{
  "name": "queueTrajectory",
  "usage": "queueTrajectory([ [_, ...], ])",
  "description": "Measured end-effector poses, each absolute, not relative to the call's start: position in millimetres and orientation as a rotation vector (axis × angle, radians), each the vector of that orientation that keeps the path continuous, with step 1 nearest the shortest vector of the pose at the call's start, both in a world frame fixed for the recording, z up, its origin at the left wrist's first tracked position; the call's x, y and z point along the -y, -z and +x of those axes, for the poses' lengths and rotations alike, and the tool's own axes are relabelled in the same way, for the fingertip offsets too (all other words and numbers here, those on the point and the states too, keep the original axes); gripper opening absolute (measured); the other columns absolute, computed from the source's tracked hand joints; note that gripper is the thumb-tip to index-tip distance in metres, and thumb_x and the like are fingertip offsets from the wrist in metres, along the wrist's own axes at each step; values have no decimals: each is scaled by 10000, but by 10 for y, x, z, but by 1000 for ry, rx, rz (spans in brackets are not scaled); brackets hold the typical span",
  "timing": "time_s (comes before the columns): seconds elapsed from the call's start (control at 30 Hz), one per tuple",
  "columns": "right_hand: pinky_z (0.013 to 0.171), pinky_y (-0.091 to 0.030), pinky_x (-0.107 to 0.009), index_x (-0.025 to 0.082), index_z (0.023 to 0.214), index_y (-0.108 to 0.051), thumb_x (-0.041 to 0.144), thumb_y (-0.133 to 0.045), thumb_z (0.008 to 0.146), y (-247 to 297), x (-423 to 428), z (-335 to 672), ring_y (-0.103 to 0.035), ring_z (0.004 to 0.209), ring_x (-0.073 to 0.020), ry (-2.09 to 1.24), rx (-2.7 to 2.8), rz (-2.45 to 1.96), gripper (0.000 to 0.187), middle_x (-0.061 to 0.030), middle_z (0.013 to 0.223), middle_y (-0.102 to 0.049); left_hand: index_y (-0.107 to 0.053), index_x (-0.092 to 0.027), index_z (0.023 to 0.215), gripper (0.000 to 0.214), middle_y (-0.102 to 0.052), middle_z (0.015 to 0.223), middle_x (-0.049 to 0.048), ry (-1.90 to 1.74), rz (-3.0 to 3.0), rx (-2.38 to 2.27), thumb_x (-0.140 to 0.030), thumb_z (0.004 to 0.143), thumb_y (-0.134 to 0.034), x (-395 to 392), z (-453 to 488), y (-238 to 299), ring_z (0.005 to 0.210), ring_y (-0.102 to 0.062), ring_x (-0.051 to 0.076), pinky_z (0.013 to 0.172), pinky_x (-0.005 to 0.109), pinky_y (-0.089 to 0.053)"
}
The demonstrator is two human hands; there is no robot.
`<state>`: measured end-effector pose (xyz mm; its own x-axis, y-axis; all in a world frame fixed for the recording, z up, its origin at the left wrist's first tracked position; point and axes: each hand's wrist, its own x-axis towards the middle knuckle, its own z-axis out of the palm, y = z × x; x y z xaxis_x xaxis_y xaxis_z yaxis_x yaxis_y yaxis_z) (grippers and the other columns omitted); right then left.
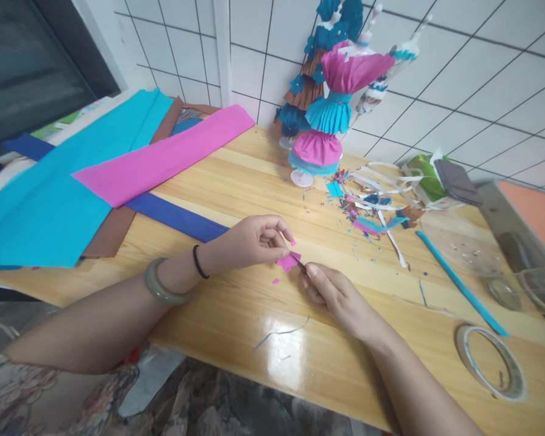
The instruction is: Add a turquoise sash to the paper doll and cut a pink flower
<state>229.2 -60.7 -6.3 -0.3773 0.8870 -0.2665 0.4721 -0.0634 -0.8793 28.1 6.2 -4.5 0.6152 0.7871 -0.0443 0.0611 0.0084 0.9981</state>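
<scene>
My left hand pinches a small pink piece of crepe paper just above the wooden table. A green bangle and a black band circle that wrist. My right hand is closed round a thin dark tool, likely small scissors, whose tip meets the pink piece. Tiny pink snippets lie on the wood below.
Sheets of crepe paper lie at the left: turquoise, pink, dark blue and brown. Paper dolls stand by the tiled wall. Scraps, a turquoise stick, a tape roll and clear containers sit at the right.
</scene>
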Motion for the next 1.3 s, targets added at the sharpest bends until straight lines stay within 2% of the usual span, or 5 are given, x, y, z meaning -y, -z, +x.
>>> queueTrajectory([
  [0.2, 462, -260, -227, 187, 701, -446, 539, -279, 908, 69, 607, 2304, -290, 497, -99, -1440, 1750, -1458, 441, 48, 566, -313, -506, -138, 1021, 336, -626, 737, 11, -649, 1404, -722, -237, 727, -634, -58, 293, 37, 619, -571, 86, 574, 200, -444],
  [0.4, 458, -243, -229, 181, 719, -454, 506, -288, 922, 62, 603, 2300, -287, 491, -92, -1451, 1699, -1447, 417, 54, 557, -309, -430, -157, 1177, 560, -628, 763, 10, -620, 1311, -695, -223, 682, -683, -41, 323, 116, 653, -586, 98, 588, 214, -458],
  [0.57, 461, -239, -231, 182, 716, -450, 500, -288, 925, 69, 605, 2295, -282, 493, -90, -1466, 1693, -1447, 413, 57, 556, -306, -441, -151, 1184, 529, -612, 696, -7, -655, 1311, -729, -198, 701, -650, -56, 321, 131, 616, -584, 98, 559, 206, -448],
  [1.3, 462, -249, -233, 183, 694, -438, 515, -277, 921, 57, 600, 2284, -285, 494, -93, -1466, 1713, -1439, 432, 53, 558, -309, -449, -144, 1178, 516, -599, 675, -18, -654, 1341, -734, -174, 699, -640, -64, 309, 113, 606, -569, 98, 572, 224, -448],
])
